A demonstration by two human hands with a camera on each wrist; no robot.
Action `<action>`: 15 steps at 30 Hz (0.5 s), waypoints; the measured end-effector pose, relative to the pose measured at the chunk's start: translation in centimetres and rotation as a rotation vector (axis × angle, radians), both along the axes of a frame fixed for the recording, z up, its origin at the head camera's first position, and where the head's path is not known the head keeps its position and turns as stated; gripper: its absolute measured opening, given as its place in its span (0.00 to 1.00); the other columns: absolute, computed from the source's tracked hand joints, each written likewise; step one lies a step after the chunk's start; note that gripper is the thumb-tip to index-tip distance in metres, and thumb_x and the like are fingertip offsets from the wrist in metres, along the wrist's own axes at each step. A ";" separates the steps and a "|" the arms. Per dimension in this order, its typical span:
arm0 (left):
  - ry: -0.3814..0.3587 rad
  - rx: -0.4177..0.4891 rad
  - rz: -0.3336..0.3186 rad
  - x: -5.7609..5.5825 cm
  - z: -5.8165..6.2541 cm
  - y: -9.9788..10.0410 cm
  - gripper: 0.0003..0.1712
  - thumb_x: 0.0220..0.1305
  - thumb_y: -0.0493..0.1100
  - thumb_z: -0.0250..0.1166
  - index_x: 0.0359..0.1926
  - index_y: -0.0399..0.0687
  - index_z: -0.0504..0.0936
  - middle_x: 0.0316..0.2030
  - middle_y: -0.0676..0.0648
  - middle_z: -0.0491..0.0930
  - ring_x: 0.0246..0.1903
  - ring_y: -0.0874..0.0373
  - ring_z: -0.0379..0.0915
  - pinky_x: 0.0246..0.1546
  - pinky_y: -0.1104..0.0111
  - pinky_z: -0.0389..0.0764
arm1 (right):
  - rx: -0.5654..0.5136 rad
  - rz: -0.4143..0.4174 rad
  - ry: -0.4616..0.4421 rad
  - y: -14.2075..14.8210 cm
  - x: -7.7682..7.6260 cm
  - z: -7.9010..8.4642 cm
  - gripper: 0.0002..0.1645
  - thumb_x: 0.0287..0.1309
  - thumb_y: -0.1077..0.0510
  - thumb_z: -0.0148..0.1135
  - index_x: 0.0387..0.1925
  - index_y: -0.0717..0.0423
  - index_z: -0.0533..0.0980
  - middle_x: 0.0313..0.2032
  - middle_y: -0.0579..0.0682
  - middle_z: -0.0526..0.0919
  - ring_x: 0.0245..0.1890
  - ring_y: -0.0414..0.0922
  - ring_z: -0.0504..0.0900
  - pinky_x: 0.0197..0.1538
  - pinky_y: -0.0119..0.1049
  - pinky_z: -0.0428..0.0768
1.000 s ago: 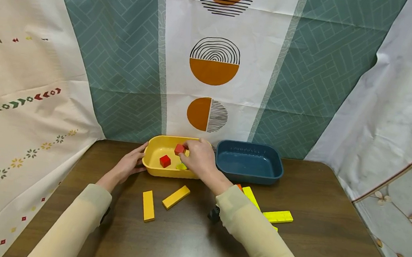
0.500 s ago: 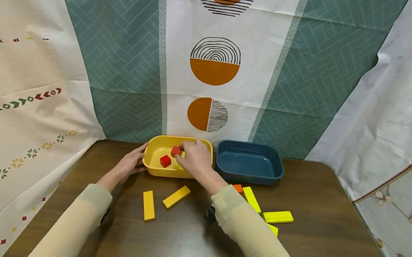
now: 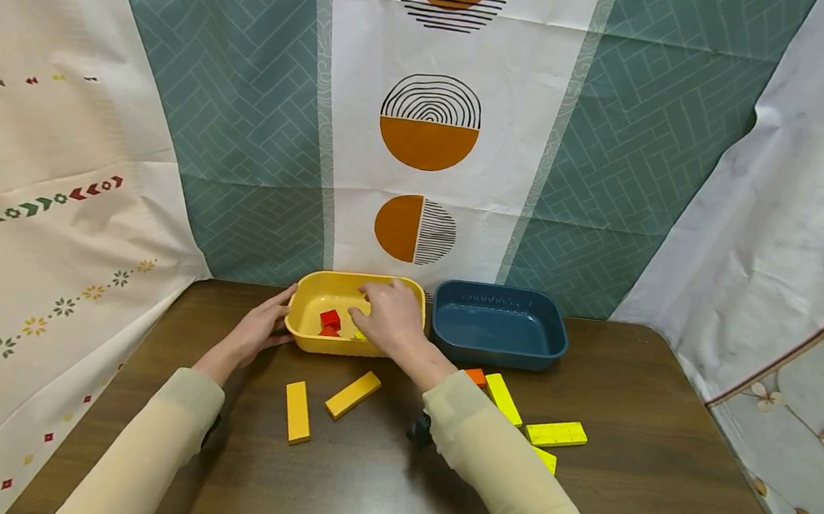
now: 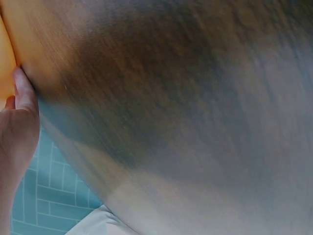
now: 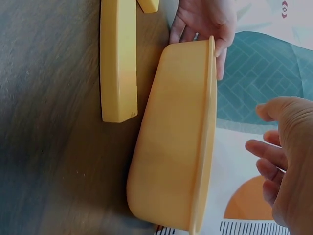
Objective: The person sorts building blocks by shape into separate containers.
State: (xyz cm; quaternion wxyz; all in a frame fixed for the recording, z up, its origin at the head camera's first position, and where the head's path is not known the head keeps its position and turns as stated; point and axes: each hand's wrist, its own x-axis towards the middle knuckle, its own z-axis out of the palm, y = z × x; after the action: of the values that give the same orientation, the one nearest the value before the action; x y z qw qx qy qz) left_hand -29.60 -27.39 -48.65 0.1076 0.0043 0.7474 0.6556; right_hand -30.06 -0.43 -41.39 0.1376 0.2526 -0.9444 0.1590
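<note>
Change: the red block you pinched half a second ago is out of your right hand [image 3: 394, 314]; two red blocks [image 3: 330, 318] lie close together in the yellow tray [image 3: 342, 348], touching or not you cannot tell.
Meaning, as judged: one block more set down, your right hand free of load.
Right hand: over the tray, thumb and fingers spread apart, holding nothing.
Left hand [image 3: 265, 325]: fingers laid along the tray's left end, not clenched.
Edges: blue tray [image 3: 495, 356] just beside, right; tabletop [image 3: 659, 484] edge close behind both trays; two amber blocks [image 3: 298, 412] in front of the yellow tray.
Room: widest toward you, between your forearms.
</note>
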 end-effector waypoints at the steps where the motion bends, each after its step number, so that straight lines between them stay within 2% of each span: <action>1: 0.000 0.000 0.001 0.0 0.0 0.0 0.34 0.82 0.45 0.42 0.83 0.62 0.45 0.81 0.46 0.40 0.72 0.38 0.58 0.66 0.45 0.68 | -0.001 0.002 0.006 0.1 0.0 0.1 0.26 0.64 0.42 0.68 0.57 0.51 0.83 0.45 0.45 0.89 0.40 0.42 0.74 0.43 0.35 0.72; 10: -0.002 -0.003 0.006 -0.2 -0.2 0.0 0.34 0.82 0.45 0.41 0.83 0.63 0.45 0.81 0.46 0.41 0.71 0.39 0.60 0.66 0.46 0.69 | -0.009 0.011 0.050 0.9 0.4 0.6 0.25 0.63 0.40 0.68 0.57 0.48 0.84 0.45 0.43 0.89 0.39 0.42 0.73 0.42 0.35 0.73; 15: -0.001 -0.002 0.009 -0.1 -0.1 0.1 0.34 0.82 0.44 0.41 0.83 0.63 0.45 0.81 0.46 0.40 0.71 0.39 0.60 0.66 0.46 0.69 | -0.013 0.037 0.070 1.4 0.9 1.5 0.25 0.64 0.40 0.67 0.57 0.47 0.84 0.46 0.43 0.88 0.40 0.43 0.73 0.42 0.35 0.74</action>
State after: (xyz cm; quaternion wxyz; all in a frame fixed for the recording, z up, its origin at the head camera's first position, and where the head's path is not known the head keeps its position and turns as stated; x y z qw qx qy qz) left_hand -29.74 -27.28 -48.78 0.1052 0.0006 0.7479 0.6555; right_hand -29.18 0.92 -39.91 0.1690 0.2745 -0.9332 0.1589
